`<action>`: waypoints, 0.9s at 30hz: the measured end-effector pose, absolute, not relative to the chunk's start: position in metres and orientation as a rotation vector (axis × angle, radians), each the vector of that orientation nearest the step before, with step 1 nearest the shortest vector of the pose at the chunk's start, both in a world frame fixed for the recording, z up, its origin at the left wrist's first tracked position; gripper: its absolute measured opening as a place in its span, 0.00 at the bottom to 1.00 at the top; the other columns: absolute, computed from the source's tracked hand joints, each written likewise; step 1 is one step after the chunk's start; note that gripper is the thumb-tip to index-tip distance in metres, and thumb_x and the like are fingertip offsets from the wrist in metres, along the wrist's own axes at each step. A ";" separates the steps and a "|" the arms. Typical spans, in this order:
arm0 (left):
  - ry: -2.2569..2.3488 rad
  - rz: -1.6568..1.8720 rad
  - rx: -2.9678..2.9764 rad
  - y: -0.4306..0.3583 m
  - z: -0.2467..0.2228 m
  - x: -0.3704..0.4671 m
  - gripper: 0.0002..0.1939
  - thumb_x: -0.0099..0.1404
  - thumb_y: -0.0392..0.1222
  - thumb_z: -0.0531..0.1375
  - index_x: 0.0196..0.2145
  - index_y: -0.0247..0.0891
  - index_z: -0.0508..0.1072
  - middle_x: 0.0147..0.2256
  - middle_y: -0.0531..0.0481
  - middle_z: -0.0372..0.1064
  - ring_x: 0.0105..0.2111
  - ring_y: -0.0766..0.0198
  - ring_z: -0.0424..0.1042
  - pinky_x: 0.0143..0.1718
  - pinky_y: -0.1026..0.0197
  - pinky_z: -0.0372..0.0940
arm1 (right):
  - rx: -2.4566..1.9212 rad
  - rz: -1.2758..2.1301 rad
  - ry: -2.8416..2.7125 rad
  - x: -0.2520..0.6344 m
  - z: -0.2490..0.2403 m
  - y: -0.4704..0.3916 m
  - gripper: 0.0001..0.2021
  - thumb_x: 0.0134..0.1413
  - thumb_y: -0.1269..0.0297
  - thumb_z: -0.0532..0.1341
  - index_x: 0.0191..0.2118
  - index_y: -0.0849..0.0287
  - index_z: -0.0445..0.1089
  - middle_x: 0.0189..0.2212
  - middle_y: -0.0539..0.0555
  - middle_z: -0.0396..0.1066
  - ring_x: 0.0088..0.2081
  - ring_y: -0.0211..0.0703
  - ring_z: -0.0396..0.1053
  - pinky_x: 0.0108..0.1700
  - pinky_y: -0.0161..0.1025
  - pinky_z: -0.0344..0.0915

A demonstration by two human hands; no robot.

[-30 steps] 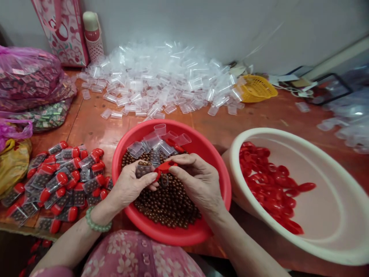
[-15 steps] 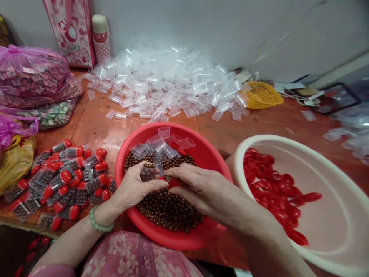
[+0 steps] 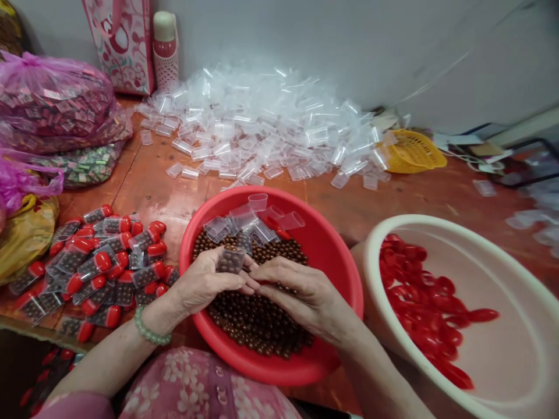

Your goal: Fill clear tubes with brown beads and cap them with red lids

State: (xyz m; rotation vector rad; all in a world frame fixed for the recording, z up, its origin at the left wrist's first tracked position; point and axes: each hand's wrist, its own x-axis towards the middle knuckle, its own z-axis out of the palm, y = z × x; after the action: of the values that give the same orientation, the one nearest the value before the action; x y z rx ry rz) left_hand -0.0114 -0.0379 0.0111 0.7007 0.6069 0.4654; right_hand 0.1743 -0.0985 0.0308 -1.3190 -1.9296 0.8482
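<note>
My left hand [image 3: 209, 279] is closed around a small clear plastic container [image 3: 230, 260] filled with brown balls, above the red basin [image 3: 353, 291]. My right hand [image 3: 301, 291] meets the left fingertips from the right. Its fingers are pressed together, and whatever they may hold is hidden. Below both hands lies a mass of shiny brown balls [image 3: 262, 326]. At the basin's far side, several empty clear containers [image 3: 244, 216] rest on the balls, with a few red caps [image 3: 275, 226] beside them.
Filled containers with red caps [image 3: 109, 256] are heaped on the left. A white basin [image 3: 519, 326] holding loose red caps [image 3: 423, 291] stands right. Behind are piled clear containers [image 3: 271, 128], a yellow basket [image 3: 414, 152], a bottle [image 3: 166, 52] and pink plastic bags [image 3: 56, 99].
The red piece seen at my right fingers no longer shows. My right hand has lowered slightly, and the container in my left hand shows more fully. The whole view has shifted a little.
</note>
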 end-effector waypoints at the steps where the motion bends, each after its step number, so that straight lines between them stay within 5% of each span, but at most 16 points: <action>1: 0.614 0.466 0.697 -0.038 0.012 -0.011 0.19 0.47 0.35 0.65 0.39 0.32 0.69 0.25 0.50 0.73 0.27 0.65 0.72 0.38 0.60 0.65 | -1.316 0.865 -1.905 0.174 0.029 -0.099 0.08 0.61 0.68 0.59 0.41 0.54 0.75 0.33 0.53 0.75 0.35 0.39 0.73 0.39 0.35 0.70; 6: 0.640 0.516 0.646 -0.037 0.011 -0.012 0.19 0.48 0.35 0.66 0.40 0.31 0.69 0.27 0.50 0.73 0.27 0.68 0.71 0.36 0.63 0.64 | -1.341 0.921 -1.702 0.176 0.024 -0.102 0.06 0.58 0.67 0.62 0.39 0.53 0.76 0.33 0.53 0.76 0.35 0.40 0.73 0.39 0.37 0.71; 13: 0.491 0.445 0.873 -0.032 0.010 -0.018 0.20 0.59 0.50 0.66 0.44 0.34 0.72 0.34 0.47 0.73 0.35 0.66 0.73 0.41 0.62 0.65 | -1.323 1.020 -1.152 0.180 0.021 -0.106 0.03 0.49 0.65 0.69 0.33 0.53 0.77 0.34 0.51 0.77 0.39 0.41 0.75 0.43 0.38 0.74; 19: 0.523 0.440 0.978 -0.027 0.014 -0.013 0.18 0.60 0.46 0.66 0.45 0.36 0.73 0.41 0.46 0.73 0.42 0.64 0.72 0.49 0.60 0.64 | -1.255 1.013 -0.749 0.167 0.028 -0.097 0.08 0.48 0.58 0.70 0.35 0.53 0.75 0.26 0.47 0.76 0.24 0.36 0.74 0.27 0.34 0.75; 27: 0.555 0.355 1.164 -0.020 0.021 -0.012 0.15 0.61 0.41 0.62 0.46 0.36 0.72 0.35 0.48 0.74 0.37 0.64 0.72 0.43 0.61 0.65 | -1.288 0.971 -0.813 0.161 0.027 -0.094 0.11 0.45 0.61 0.71 0.37 0.52 0.76 0.34 0.50 0.78 0.33 0.41 0.77 0.36 0.41 0.79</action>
State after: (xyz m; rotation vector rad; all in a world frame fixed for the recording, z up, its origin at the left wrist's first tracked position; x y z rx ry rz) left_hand -0.0123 -0.0200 0.0209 1.1640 0.5552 0.3545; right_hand 0.1610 -0.0943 0.0265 -1.2881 -0.8131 0.9711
